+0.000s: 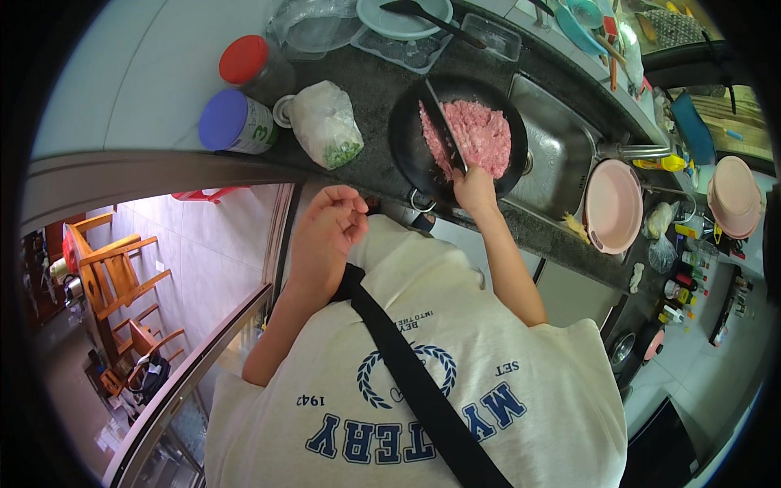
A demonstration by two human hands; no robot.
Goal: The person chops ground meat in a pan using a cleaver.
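In the head view my right hand (pixel 476 190) is closed around the handle of a broad kitchen knife (pixel 444 128). The blade, seen nearly edge-on, lies across pink minced meat (pixel 479 134) spread in a round black pan (pixel 404 131). That pan rests on the dark countertop, at the left edge of the sink. My left hand (pixel 329 235) is raised in front of the counter edge with its fingers loosely curled and nothing in it. Nearest to it on the counter is a clear plastic bag (pixel 326 122) with chopped greens at its bottom.
A blue-lidded can (pixel 235 120) and a red-lidded jar (pixel 250 64) stand by the wall. Behind the pan are a pale basin (pixel 403 21) with a black spatula (pixel 436 23) across it and a clear tray (pixel 493 38). A pink basin (pixel 613 207) sits right of the steel sink (pixel 552 131).
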